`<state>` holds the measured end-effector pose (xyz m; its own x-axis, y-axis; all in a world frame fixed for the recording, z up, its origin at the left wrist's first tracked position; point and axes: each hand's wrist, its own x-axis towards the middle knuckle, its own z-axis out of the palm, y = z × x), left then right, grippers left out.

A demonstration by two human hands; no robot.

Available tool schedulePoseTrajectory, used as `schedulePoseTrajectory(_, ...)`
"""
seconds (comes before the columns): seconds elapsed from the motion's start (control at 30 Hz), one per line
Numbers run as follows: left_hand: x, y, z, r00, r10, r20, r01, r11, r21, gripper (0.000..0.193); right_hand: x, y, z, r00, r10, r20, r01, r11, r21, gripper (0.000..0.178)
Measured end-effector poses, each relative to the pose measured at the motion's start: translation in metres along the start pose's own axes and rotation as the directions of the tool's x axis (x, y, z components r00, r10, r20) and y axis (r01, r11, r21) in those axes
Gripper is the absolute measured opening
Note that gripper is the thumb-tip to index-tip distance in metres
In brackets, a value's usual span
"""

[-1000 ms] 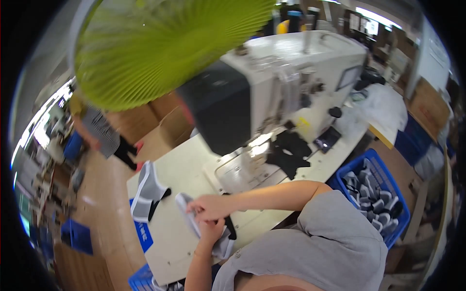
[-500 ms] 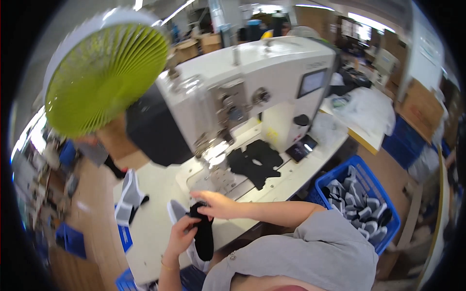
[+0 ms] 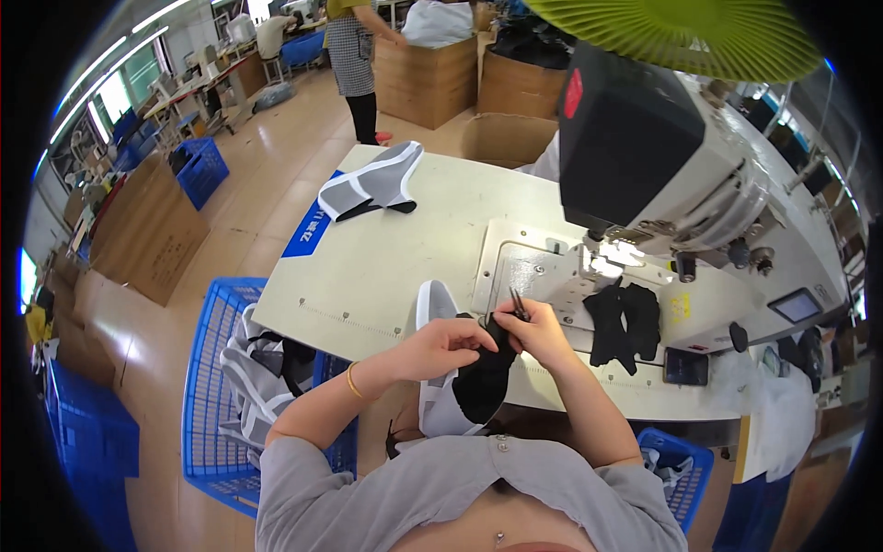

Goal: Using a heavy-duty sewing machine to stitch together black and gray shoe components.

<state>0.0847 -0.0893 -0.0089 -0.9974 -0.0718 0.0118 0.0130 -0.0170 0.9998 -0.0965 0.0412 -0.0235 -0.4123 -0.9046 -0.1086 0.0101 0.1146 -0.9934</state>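
My left hand (image 3: 451, 347) is closed, its fingertips pinching the upper end of a black fabric piece (image 3: 483, 382). The black cloth lies over a grey and white padded piece (image 3: 436, 304) at the table's front edge. On the other side of the cloth, my right hand (image 3: 541, 333) is closed around small dark thread snips (image 3: 518, 300), whose two pointed tips stick up past the fingers. The hand's lower fingers touch the black cloth. Just beyond it is the metal work plate of a white sewing machine (image 3: 722, 212).
Another grey-white piece (image 3: 372, 184) lies at the table's far left. Black cut pieces (image 3: 624, 324) and a phone (image 3: 685, 367) lie right of the needle area. Blue baskets (image 3: 221, 405) flank me. A green fan (image 3: 681, 32) hangs above; a person (image 3: 352, 60) stands beyond the table.
My view has swung left, so the machine and fan now appear further right. The snips' tips now show in my right hand. Both hands remain at the black cloth.
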Motion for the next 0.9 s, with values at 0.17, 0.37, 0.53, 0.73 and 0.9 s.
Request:
schedulePoseTrajectory(0.17,0.006,-0.006,0.002,1.0,0.001,0.014,-0.004,0.973,0.232,0.022,-0.003,0.014,-0.003,0.999,0.05,-0.009,-0.05,0.999,-0.002,0.012)
schedulePoseTrajectory(0.37,0.014,-0.003,-0.013,0.981,-0.064,-0.185,0.059,0.998,-0.034,0.034,-0.011,-0.021,0.008,0.758,-0.6,-0.256,0.332,0.693,-0.64,0.021)
schedulePoseTrajectory(0.53,0.015,0.012,-0.009,0.961,0.022,-0.274,-0.043,0.996,-0.073,0.042,-0.029,-0.024,0.008,0.879,-0.47,-0.08,0.36,0.764,-0.535,0.018)
schedulePoseTrajectory(0.73,0.012,0.014,0.008,0.96,0.034,-0.278,-0.064,0.993,-0.1,0.049,-0.037,-0.018,0.017,0.778,-0.628,-0.016,0.457,0.584,-0.671,0.021)
schedulePoseTrajectory(0.9,0.012,0.013,0.022,0.966,0.05,-0.252,-0.069,0.996,-0.065,0.055,-0.047,-0.008,0.013,0.78,-0.626,-0.017,0.452,0.582,-0.676,0.024)
